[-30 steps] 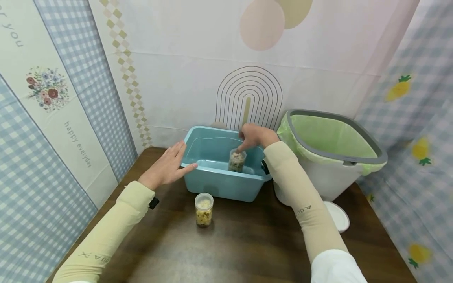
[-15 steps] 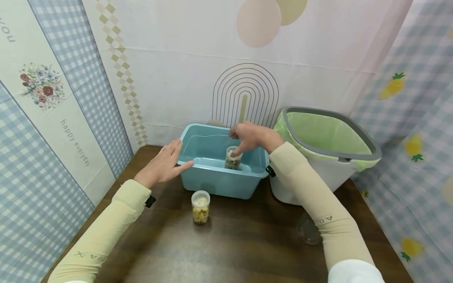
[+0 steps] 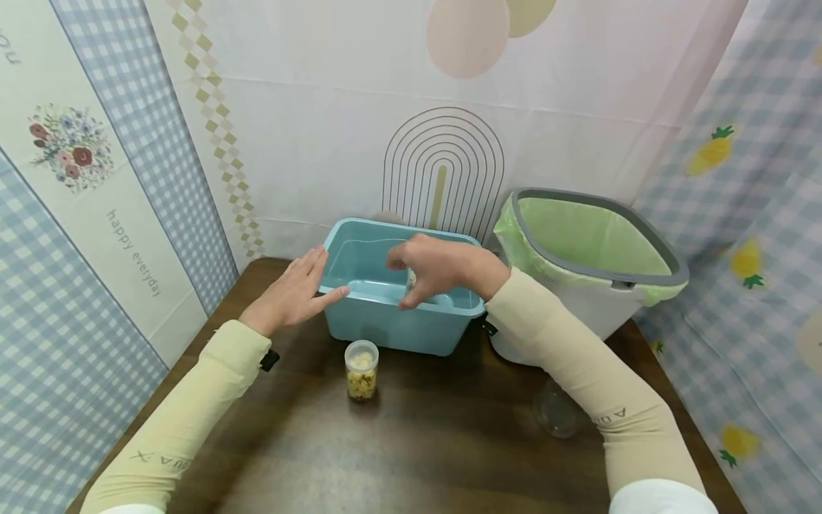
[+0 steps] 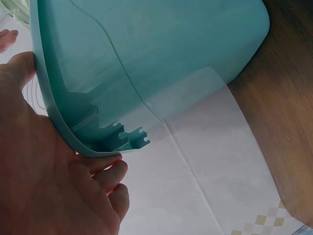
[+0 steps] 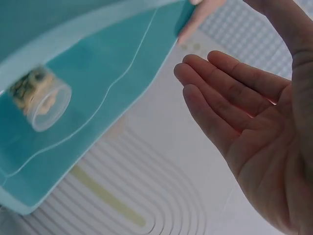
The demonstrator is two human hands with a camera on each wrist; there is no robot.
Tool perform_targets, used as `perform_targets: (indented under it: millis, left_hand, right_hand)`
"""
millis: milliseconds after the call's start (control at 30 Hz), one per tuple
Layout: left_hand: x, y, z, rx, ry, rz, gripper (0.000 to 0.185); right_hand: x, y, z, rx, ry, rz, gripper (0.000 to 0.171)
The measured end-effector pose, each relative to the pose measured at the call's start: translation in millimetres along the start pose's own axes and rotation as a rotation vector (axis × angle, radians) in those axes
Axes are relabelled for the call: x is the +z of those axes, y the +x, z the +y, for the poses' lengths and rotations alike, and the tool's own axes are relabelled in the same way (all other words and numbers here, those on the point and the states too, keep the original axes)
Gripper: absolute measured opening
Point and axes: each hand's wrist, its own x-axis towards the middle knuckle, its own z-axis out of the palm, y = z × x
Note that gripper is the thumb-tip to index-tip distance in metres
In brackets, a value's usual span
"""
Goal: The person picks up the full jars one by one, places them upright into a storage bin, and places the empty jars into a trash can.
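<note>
A light-blue plastic basin (image 3: 392, 325) stands at the back of the table. My left hand (image 3: 285, 296) rests against its left corner, fingers straight; the left wrist view shows thumb and fingertips touching the rim (image 4: 46, 98). Over the basin hovers my right hand (image 3: 443, 268), its fingers loosely bent and holding nothing, as the right wrist view confirms. Inside the basin is a clear plastic cup (image 5: 51, 105) with pale and dark green contents, mostly hidden behind the right hand in the head view. Another clear cup (image 3: 362, 371), filled with yellowish pieces, stands on the table before the basin.
To the right of the basin is a white bin (image 3: 584, 307) with a grey rim and a green liner. A clear round plastic piece (image 3: 557, 412) lies on the brown table (image 3: 411, 450) near the right forearm. Printed cloth hangs behind and at both sides.
My right hand has let go of the cup inside the basin and moved up and slightly left. The left hand stays at the basin's corner.
</note>
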Motion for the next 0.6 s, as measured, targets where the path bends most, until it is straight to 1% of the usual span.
perform_targets:
  millis: [100, 233, 367, 600]
  left_hand:
    - [-0.3, 1.2, -0.5, -0.001, 0.007, 0.005, 0.1]
    - [0.2, 2.7, -2.0, -0.001, 0.008, 0.006, 0.099]
    - [0.6, 2.7, -2.3, 0.003, 0.003, 0.003, 0.098]
    - [1.6, 2.4, -3.3, 0.003, -0.001, 0.009, 0.099]
  right_hand:
    - [4, 4, -10, -0.048, -0.014, -0.014, 0.068]
    - [12, 10, -22, -0.097, -0.037, -0.05, 0.07]
    - [20, 16, -31, -0.107, -0.056, -0.088, 0.071]
    - [37, 24, -41, -0.133, -0.046, -0.128, 0.071]
